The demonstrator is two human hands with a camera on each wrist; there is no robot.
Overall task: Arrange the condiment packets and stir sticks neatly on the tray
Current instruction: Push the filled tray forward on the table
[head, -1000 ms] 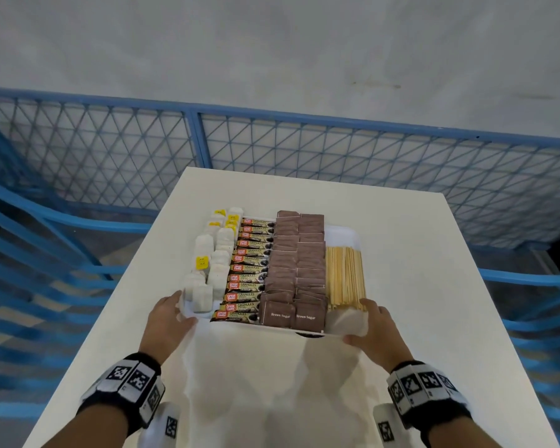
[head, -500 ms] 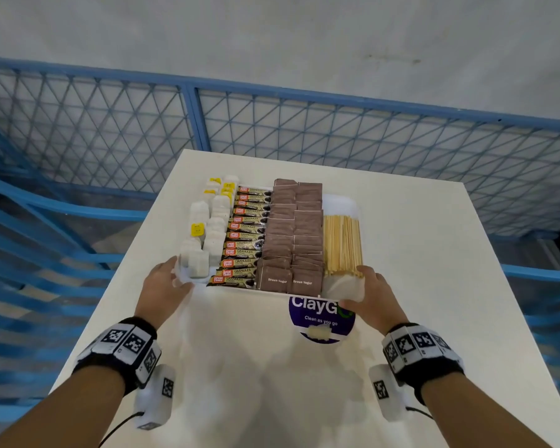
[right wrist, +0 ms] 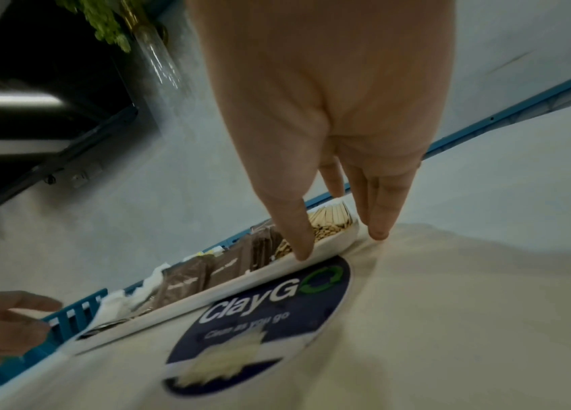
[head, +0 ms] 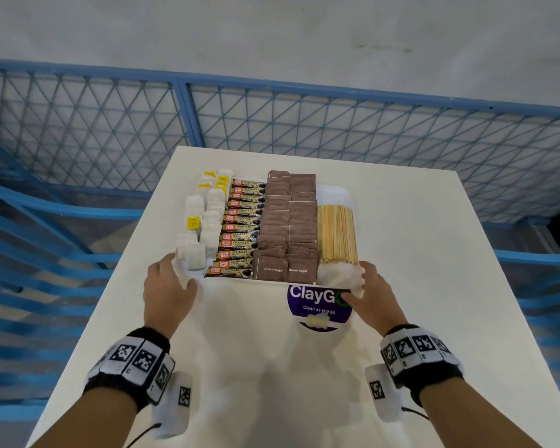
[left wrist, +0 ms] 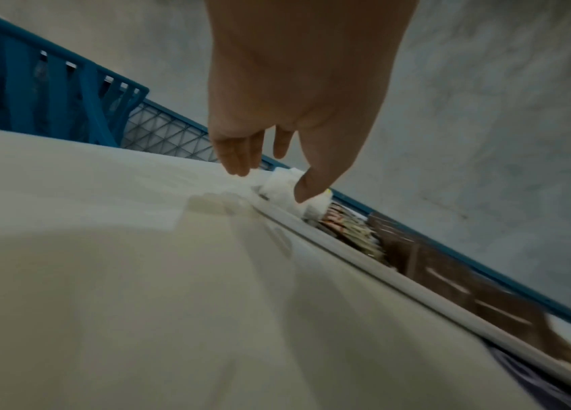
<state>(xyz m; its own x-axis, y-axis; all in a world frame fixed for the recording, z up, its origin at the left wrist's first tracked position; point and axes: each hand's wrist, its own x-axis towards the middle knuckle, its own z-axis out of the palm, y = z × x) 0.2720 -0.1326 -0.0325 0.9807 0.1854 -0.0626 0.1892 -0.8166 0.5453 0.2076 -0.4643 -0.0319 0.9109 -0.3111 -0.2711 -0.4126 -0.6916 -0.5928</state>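
A white tray [head: 335, 194] stands on the table, filled in neat rows. From left to right these are white creamer packs [head: 201, 227], coffee granule sticks [head: 240, 227], brown sugar packets [head: 288, 227] and wooden stir sticks [head: 337, 234]. My left hand [head: 167, 276] touches the near left corner with straight fingers. In the left wrist view the left hand [left wrist: 270, 177] has its thumb over the white packs. My right hand [head: 369, 292] is at the near right corner. The right wrist view has the right hand [right wrist: 340, 244] with its thumb on the tray rim [right wrist: 242, 285] and its fingers straight beside the corner.
A round purple ClayGo sticker [head: 317, 310] lies on the white table [head: 417, 286] just in front of the tray. Blue mesh fencing [head: 337, 124] runs behind and beside the table. The table edges fall away on the left and right.
The tray has slid away from me across the table, uncovering the ClayGo sticker. Both hands stayed at its near corners and moved forward with it.
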